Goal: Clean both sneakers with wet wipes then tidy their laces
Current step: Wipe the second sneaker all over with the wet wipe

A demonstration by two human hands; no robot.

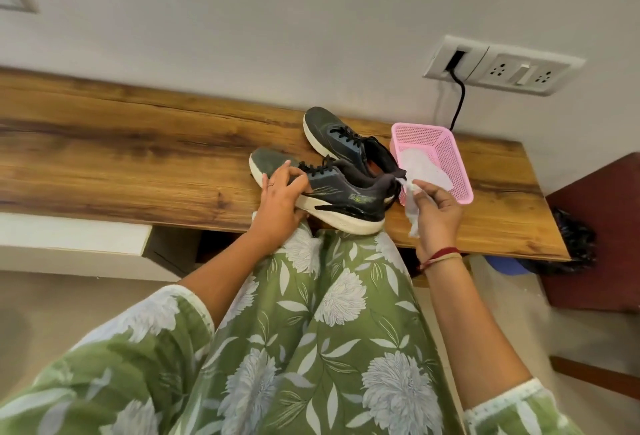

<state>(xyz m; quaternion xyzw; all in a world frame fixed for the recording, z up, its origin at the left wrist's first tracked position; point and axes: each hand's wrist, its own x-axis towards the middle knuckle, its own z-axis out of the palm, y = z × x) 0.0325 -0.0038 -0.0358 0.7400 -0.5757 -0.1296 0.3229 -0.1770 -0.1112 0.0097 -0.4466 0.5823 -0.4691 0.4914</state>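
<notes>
Pale wall backs a long wooden table (138, 157), and a switch-and-socket panel (502, 67) on that wall has a black cable (459, 102) running down behind the table's far edge. Two dark grey sneakers with white soles and black laces lie on the table, toes pointing left. The near sneaker (346, 192) sits at the table's front edge, tipped so that its side faces up. The far sneaker (332, 133) lies just behind it, and the two overlap at the heels. The left hand (280, 199) grips the near sneaker at the forefoot, its fingers (291, 178) curled over the upper and the thumb under the sole. The right hand (436, 213) is raised just beside that sneaker's heel, its fingers pinching a crumpled white wet wipe (412, 223) against the thumb. A pink mesh basket (420, 127) stands right of the sneakers, touching or nearly touching the heels, with more white wipes (424, 166) lying inside. A green flowered garment (329, 330) fills the foreground.
</notes>
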